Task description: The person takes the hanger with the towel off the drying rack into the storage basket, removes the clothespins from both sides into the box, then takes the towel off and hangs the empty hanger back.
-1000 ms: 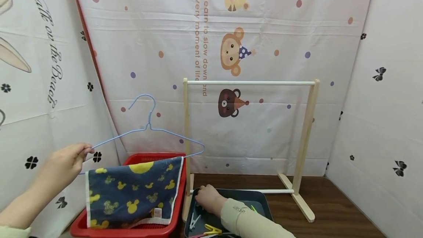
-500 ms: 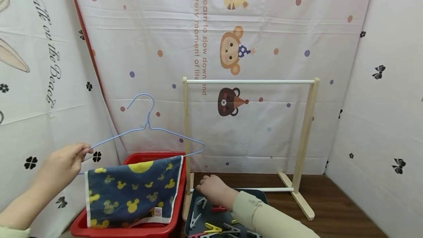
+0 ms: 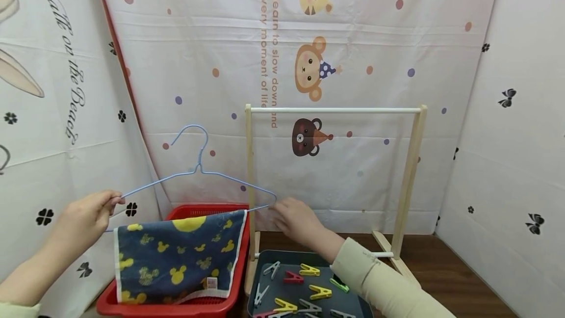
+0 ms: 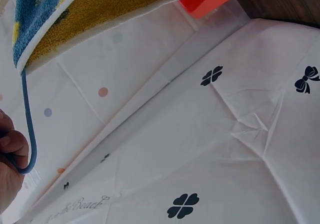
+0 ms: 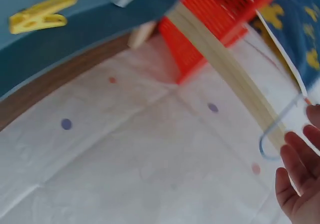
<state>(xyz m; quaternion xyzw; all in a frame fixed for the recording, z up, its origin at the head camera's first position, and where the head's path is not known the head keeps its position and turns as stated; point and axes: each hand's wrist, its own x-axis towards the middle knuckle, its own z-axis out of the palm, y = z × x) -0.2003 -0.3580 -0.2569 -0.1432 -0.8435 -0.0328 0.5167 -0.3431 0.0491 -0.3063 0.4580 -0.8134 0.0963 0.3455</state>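
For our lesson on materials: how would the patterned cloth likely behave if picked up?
The cloth is probably floppy, since it drapes over the blue wire hanger. It seems light, carried on something so thin. Its fuzzy surface suggests little slipping.

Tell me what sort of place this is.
Probably a curtained-off work booth: white printed fabric sheets line three sides of a brown wood-grain tabletop, where a pale wooden rack stands.

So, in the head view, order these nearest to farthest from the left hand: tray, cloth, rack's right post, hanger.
1. Hanger, held in the left hand
2. Cloth, just to the right
3. Tray, further right
4. Rack's right post, far right
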